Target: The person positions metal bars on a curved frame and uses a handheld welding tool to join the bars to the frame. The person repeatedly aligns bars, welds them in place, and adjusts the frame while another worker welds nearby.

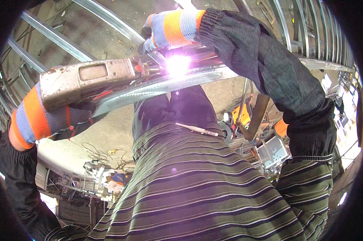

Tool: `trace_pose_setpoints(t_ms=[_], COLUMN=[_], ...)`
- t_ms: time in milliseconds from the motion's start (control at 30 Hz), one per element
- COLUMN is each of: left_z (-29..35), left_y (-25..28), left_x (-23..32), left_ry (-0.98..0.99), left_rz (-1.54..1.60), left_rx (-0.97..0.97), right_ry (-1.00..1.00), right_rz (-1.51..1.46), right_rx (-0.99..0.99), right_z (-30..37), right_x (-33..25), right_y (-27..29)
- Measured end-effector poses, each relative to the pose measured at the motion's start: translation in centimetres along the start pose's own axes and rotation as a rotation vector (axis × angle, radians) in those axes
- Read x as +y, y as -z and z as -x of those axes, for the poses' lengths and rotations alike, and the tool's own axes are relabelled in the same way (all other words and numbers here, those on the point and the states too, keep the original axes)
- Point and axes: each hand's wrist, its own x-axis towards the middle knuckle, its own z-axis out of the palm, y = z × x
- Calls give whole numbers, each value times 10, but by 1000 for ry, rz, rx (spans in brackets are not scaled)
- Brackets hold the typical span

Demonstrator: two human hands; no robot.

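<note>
On the striped shirt [181, 172] at 6 o'clock, a slim pen-like stick [196, 129] lies across the waist; a bend forward could tip it loose. At 9 o'clock, the gloved left hand [32, 114] appears to have its grip closed round the welding torch [91, 78], though the fingers are mostly hidden. Bare wrist shows between glove and black sleeve [18, 160], so spatter or glare could burn it. The torch points toward 3 o'clock, its nozzle beside a white-hot glare [177, 65] at 12; a wrist wobble could send the bead astray. The curved metal rail [153, 86] runs below the glare, above dark trousers [153, 110] that sparks could scorch. Just beyond, the gloved right hand [171, 30] has bent fingers near a bar [113, 20]; I cannot tell whether its grip pinches anything, but heat could reach it. On the floor at 7 o'clock, loose cable [95, 154] could snag a foot.
</note>
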Motion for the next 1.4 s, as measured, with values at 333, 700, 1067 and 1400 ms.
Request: trace_pose_setpoints(t_ms=[333, 700, 1067, 1400], left_z=[-4, -5, -2, -1], left_y=[6, 9, 8, 12], left_x=[15, 23, 5, 11], left_ry=[404, 566, 446, 600], left_rz=[274, 420, 397, 393], left_rx=[-181, -132, -161, -166], right_ry=[-39, -70, -72, -49], right_rz=[-9, 120, 146, 147], right_rx=[-82, -41, -27, -19], right_z=[0, 2, 5, 2], right_x=[1, -3, 6, 14], right_y=[8, 7, 9, 7])
